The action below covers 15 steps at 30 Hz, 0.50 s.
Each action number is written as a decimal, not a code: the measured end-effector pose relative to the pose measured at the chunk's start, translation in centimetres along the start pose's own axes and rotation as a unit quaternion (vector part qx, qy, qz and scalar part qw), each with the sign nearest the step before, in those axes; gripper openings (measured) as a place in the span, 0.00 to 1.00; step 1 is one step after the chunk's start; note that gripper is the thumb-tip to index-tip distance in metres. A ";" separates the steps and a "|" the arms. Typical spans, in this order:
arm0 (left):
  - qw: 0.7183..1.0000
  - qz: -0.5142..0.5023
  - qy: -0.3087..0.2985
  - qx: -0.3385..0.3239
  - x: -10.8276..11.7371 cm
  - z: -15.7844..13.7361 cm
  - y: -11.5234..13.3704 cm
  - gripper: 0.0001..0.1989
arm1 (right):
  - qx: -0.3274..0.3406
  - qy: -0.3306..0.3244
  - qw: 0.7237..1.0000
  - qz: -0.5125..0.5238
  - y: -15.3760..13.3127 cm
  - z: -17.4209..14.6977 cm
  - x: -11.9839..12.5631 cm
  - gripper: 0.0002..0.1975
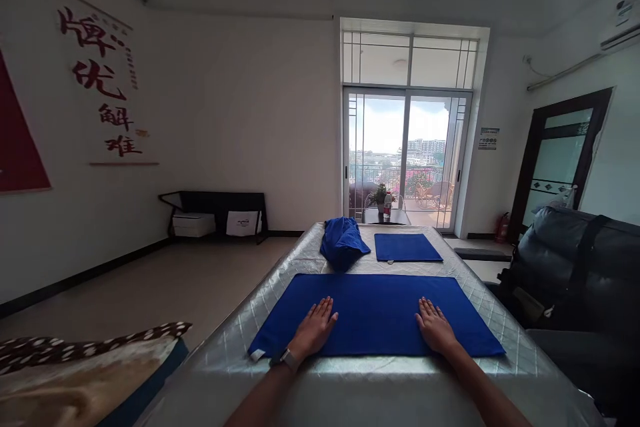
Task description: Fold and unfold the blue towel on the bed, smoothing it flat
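Observation:
A blue cloth point(377, 313), like a towel, is spread flat across the near part of the table, with a small white tag at its near left corner. My left hand point(317, 327), a watch on its wrist, rests palm down on the left part of the cloth, fingers stretched out. On the right part lies my right hand point(436, 325), also flat with its fingers extended. Behind the spread cloth sit a crumpled blue cloth heap point(343, 243) on the left and a neatly folded blue cloth point(407, 247) on the right.
A shiny quilted cover point(500, 307) drapes the table. To the right stands a black padded seat point(600, 260); at lower left is patterned bedding point(95, 373). Beyond the table, a small table point(395, 216) holds a plant and a bottle before sliding glass doors point(380, 140).

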<state>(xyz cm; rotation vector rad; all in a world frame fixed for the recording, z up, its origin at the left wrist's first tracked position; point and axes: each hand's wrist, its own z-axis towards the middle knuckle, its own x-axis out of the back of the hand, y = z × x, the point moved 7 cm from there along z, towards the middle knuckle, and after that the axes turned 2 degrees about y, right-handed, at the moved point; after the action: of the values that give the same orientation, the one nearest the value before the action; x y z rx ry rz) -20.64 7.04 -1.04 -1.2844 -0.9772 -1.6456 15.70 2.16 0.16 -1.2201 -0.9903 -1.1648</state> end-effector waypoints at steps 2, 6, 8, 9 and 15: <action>0.999 0.003 -0.006 0.045 0.4 -2.3 -5.3 0.31 | -0.027 0.044 0.999 -0.004 5.2 -1.0 1.1 0.30; 0.994 -0.007 -0.002 0.110 0.9 -5.8 -12.7 0.33 | -0.052 0.085 0.995 -0.017 11.8 -2.8 2.6 0.22; 0.992 -0.006 -0.009 0.129 0.9 -6.6 -13.9 0.36 | -0.053 0.083 0.995 -0.020 13.1 -3.2 2.6 0.24; 0.991 -0.003 -0.011 0.135 1.0 -6.7 -14.0 0.37 | -0.053 0.082 0.995 -0.021 13.5 -3.2 2.5 0.25; 0.994 0.003 -0.026 0.103 1.1 -6.6 -13.2 0.33 | -0.067 0.031 0.995 -0.068 16.2 -1.7 0.7 0.34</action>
<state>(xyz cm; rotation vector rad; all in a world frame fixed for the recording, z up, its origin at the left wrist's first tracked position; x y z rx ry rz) -35.31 5.68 -2.39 -1.1938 -1.1405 -1.4715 31.70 0.05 -1.99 -1.2283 -0.9733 -1.3868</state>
